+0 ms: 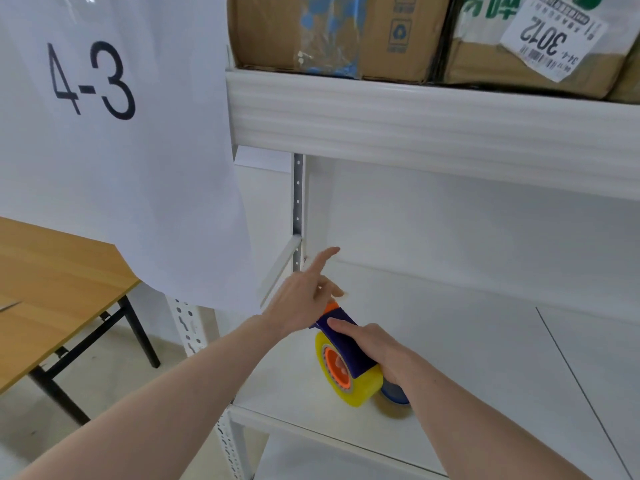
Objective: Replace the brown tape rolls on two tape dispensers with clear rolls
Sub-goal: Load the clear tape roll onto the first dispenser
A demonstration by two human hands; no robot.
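Tape dispenser (346, 344): clear roll (360, 386) fitted, on shelf (485, 341).
Right hand (377, 348): grips dispenser.
Left hand (304, 299): at its front, grip unclear.
Next: probably thread tape.

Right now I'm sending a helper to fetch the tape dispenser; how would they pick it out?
Find the white shelf below the cardboard boxes. Near its front left corner, both hands hold the tape dispenser: blue body, orange hub, yellowish clear roll.

At lower centre, the tape dispenser (341, 344) looks like smooth blue and orange plastic; its roll (360, 386) is glossy, translucent yellowish film. The shelf (450, 341) is matt white painted metal. Upper right, boxes (346, 32) are rough brown cardboard. The counter (52, 282) at left is smooth wood.
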